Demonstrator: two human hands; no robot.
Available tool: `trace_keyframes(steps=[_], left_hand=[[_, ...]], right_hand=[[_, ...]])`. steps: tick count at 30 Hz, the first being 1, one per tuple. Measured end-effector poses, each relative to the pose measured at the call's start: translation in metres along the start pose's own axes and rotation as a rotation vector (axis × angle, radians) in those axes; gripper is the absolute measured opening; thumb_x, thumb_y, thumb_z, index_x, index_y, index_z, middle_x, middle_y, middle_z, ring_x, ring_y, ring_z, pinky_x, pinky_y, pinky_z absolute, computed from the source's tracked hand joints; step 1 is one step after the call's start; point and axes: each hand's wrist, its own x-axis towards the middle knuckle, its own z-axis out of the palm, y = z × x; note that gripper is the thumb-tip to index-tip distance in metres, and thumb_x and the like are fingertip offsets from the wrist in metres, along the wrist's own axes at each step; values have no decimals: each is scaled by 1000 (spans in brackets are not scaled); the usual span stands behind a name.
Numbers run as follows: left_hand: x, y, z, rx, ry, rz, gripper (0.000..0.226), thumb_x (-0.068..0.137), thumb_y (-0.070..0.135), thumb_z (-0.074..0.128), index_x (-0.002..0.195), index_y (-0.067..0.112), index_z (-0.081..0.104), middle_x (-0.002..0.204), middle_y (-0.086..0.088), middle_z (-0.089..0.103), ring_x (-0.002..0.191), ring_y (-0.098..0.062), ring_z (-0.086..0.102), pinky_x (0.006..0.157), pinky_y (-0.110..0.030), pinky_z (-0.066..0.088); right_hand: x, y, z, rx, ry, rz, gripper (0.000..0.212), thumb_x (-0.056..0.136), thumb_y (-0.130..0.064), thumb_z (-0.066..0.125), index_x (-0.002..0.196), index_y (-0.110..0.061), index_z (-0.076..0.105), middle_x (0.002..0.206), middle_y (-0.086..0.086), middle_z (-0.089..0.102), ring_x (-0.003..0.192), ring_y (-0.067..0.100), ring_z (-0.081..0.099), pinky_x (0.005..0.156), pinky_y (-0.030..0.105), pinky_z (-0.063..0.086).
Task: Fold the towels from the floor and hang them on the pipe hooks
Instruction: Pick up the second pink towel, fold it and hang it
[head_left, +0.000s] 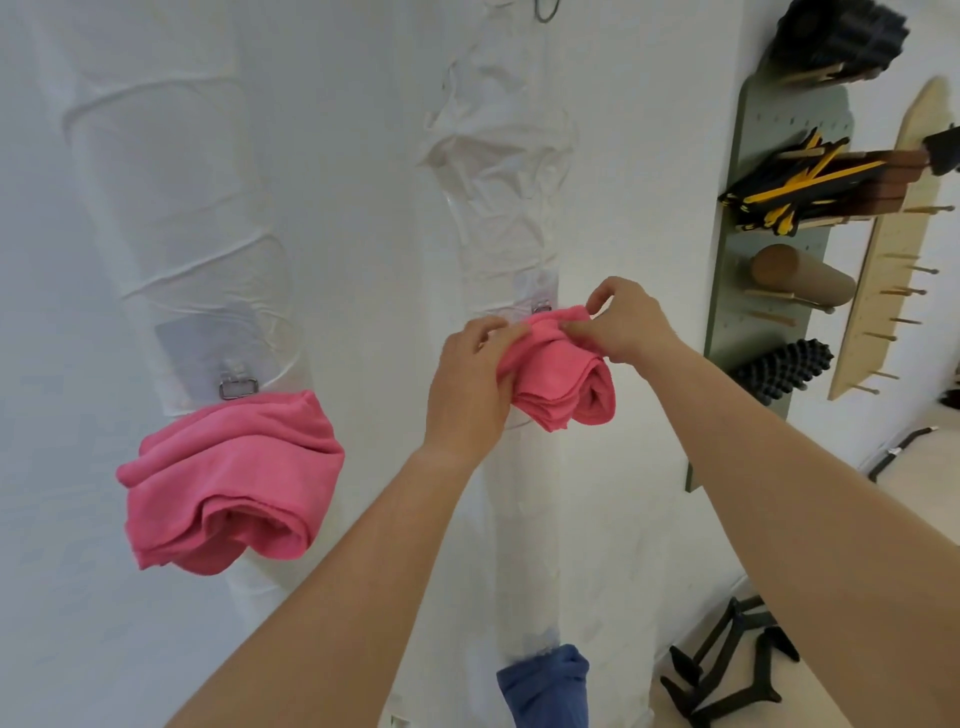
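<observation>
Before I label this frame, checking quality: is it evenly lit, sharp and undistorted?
Head view: soft, even light, no glare, faint shadows; the left hand and right hand on the towel look fairly sharp; the head view's wide angle bows the left pipe and pegboard; the dark roller top right is soft.

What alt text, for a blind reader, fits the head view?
Left hand and right hand hold a folded pink towel at a hook on a white pipe. A second pink towel hangs on the left pipe; a blue towel lower.
</observation>
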Motion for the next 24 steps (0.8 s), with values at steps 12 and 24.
trace_keyframes(steps=[12,24], left_hand=[[16,23,-12,-162,-216,-297,41,89,62,46,106,33,69,101,14,69,92,-11,64,83,-40,53],[10,6,14,302,-271,-85,61,89,67,46,143,39,44,126,10,55,111,-20,49,91,-36,39]], right_hand=[[-12,6,-5,207,-183,-203,17,90,-22,62,96,-24,78,95,-3,76,95,17,69,86,32,58],[-9,32,-9,70,-473,-284,40,86,-24,75,122,-37,62,120,-1,66,95,18,71,91,37,57]])
